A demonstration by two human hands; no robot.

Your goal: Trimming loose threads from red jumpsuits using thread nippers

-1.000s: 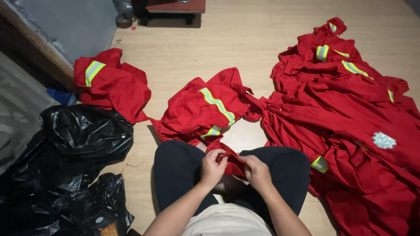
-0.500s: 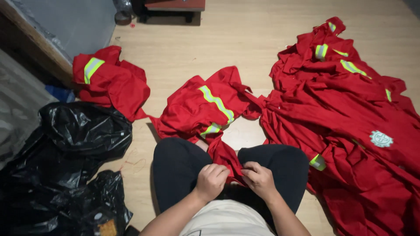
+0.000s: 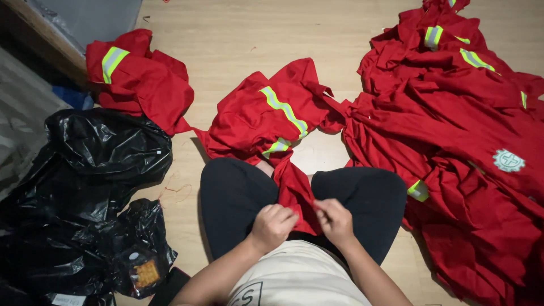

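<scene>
Far to the left of the fingers, crumpled black plastic bags (image 3: 85,192) lie heaped on the wooden floor (image 3: 226,34), and beyond them, up and to the left, a bundled red garment (image 3: 141,79) with a yellow-green reflective band sits by itself. The left hand (image 3: 272,225) is curled into a loose fist over the person's lap, its fingers (image 3: 283,218) pressed together and pinching the left edge of a narrow strip of a red work garment (image 3: 266,119). That garment runs from between the two hands, up over the gap between the black-trousered knees, and spreads out on the floor just ahead of the fingers, its reflective stripe facing up. The right hand (image 3: 335,220) sits just beside the left, close but not touching it, with its fingers (image 3: 323,205) closed on the same strip of red cloth from the right side. To the right of the fingers, a large pile of red garments (image 3: 470,141) covers the floor, touching the right knee, with several reflective bands and a round pale badge showing.
</scene>
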